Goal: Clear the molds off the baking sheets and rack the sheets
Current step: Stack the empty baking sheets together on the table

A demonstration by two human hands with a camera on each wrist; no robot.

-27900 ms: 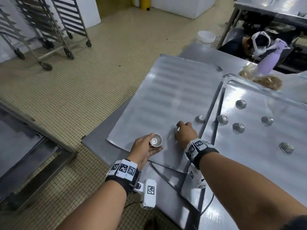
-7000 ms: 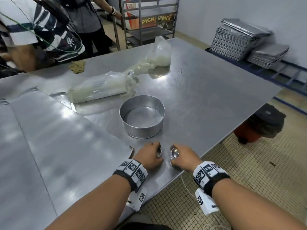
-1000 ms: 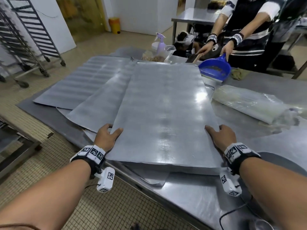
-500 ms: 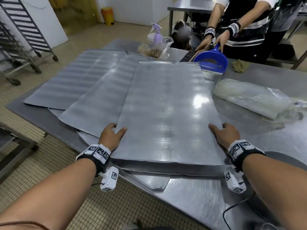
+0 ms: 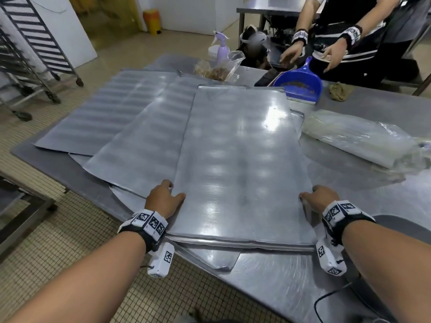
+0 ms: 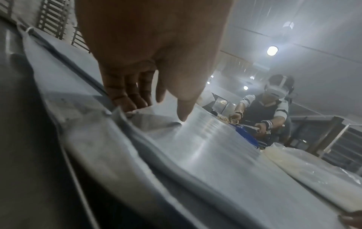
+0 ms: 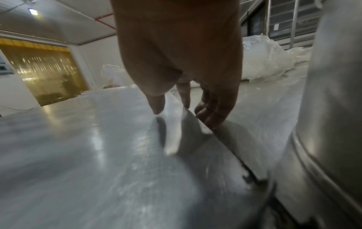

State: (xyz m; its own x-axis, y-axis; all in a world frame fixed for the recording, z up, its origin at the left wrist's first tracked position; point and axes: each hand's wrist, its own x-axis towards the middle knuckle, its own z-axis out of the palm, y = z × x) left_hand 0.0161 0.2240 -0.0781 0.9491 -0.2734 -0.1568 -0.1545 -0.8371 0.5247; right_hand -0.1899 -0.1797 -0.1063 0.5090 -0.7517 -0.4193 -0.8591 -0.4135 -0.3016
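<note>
sheets now bare of molds: left hand (image 5: 164, 200) and right hand (image 5: 320, 201) pinch the top baking sheet (image 5: 240, 164), drawn toward the frame's bottom edge for racking.

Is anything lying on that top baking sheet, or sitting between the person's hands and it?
Nothing visible. The left hand and right hand already grip the top baking sheet at its side edges, thumbs on top, and its surface is bare. The wheeled rack stands off to the left across open floor.

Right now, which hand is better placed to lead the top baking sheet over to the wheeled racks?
Probably the left hand: it holds the top baking sheet's left edge, and the wheeled racks stand on that side. The right hand holds the opposite edge, beside the plastic-wrapped roll.
</note>
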